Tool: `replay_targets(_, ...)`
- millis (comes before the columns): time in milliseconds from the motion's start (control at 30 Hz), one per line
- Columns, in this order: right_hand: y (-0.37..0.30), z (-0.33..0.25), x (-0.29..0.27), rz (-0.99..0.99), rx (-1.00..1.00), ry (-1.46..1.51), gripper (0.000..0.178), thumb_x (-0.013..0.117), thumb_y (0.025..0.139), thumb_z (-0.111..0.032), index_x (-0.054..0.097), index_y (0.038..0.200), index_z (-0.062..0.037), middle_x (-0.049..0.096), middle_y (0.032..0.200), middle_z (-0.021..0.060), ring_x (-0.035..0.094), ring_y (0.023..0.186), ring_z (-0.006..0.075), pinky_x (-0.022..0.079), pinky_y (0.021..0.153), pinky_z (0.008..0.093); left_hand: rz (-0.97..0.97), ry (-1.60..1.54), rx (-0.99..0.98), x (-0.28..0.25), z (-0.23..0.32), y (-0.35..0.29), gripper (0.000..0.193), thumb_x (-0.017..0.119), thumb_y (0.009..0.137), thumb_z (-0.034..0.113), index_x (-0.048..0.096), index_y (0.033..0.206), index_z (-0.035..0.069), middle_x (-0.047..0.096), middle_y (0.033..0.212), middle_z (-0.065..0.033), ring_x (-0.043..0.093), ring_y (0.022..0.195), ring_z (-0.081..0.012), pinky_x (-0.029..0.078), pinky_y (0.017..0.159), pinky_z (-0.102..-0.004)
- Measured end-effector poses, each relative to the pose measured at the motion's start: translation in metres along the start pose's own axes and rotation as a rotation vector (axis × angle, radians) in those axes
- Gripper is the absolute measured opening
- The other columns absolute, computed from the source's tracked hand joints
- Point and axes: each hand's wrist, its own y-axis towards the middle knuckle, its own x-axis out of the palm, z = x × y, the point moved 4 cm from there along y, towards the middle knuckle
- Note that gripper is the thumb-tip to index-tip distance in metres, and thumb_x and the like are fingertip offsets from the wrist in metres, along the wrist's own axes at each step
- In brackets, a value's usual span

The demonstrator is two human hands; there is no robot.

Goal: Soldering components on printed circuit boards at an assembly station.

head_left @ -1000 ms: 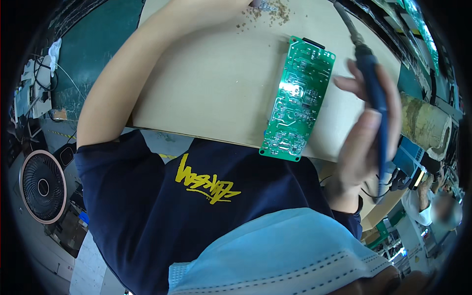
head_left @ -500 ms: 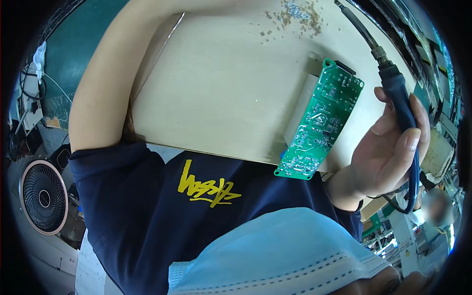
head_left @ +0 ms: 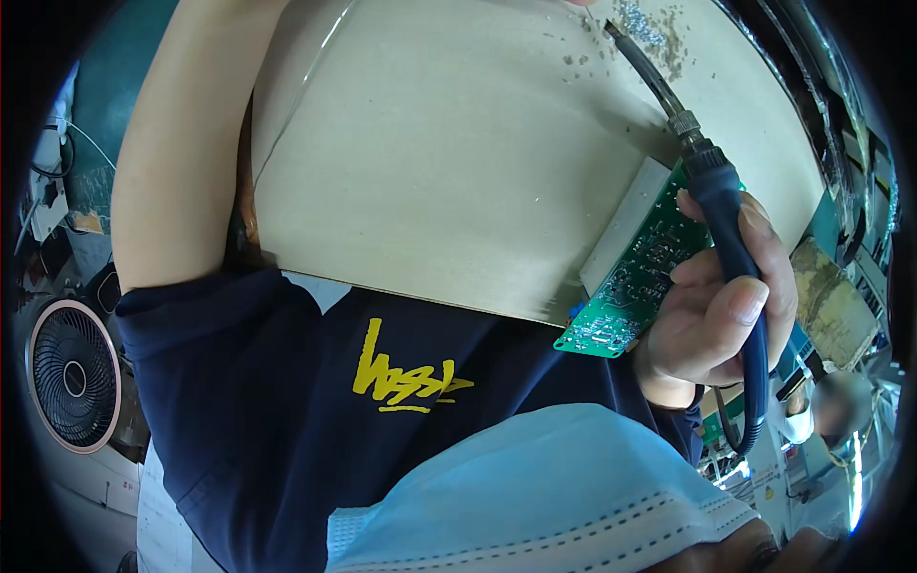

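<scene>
Soldering iron (head_left: 718, 205) in our right hand (head_left: 712, 315), tip toward the tabletop's (head_left: 449, 172) far edge.
Green circuit board (head_left: 638, 282) lies just beside that closed fist, lengthwise along it; we cannot tell our left hand's state.

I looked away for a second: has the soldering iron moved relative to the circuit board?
Yes. The soldering iron, in the right hand, has swung in over the circuit board; its tip now reaches past it toward the solder bits.

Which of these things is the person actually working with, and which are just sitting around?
In use:
right hand, gripping the soldering iron
green circuit board, on the cardboard sheet's near edge beside that hand

Lying about:
solder crumbs on the sheet
small fan at far left

The left hand is out of view.
</scene>
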Motion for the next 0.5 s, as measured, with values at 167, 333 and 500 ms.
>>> replay_targets(167,0.001,0.002,0.001,-0.067,-0.051,0.017,0.038,0.057,0.099,-0.03,0.062,0.112,0.006,0.061,0.07,0.01,0.06,0.066,0.0202,0.049,0.067,0.0332,0.01,0.165,0.031,0.003,0.005,-0.001,0.008,0.069,0.081,-0.001,0.062,0.076,0.001,0.047,0.056,0.0069,0.036,0.052,0.0001,0.026,0.049,-0.02)
replay_targets(333,0.002,0.008,0.006,-0.038,-0.158,0.049,0.037,0.06,0.098,-0.027,0.062,0.112,0.0081,0.06,0.068,0.0106,0.06,0.065,0.0215,0.049,0.065,0.0344,0.01,0.195,0.03,0.007,0.005,-0.001,0.006,0.068,0.081,-0.001,0.064,0.076,0.0,0.047,0.056,0.0061,0.037,0.051,-0.0003,0.026,0.047,-0.0204)
replay_targets(500,0.002,0.011,0.006,-0.023,-0.238,0.052,0.036,0.061,0.097,-0.025,0.063,0.111,0.0084,0.061,0.07,0.0117,0.061,0.065,0.0228,0.049,0.066,0.0353,0.096,0.33,0.17,0.009,0.006,-0.003,0.007,0.068,0.08,0.0,0.064,0.074,0.001,0.048,0.055,0.0056,0.037,0.05,-0.0006,0.026,0.047,-0.0203)
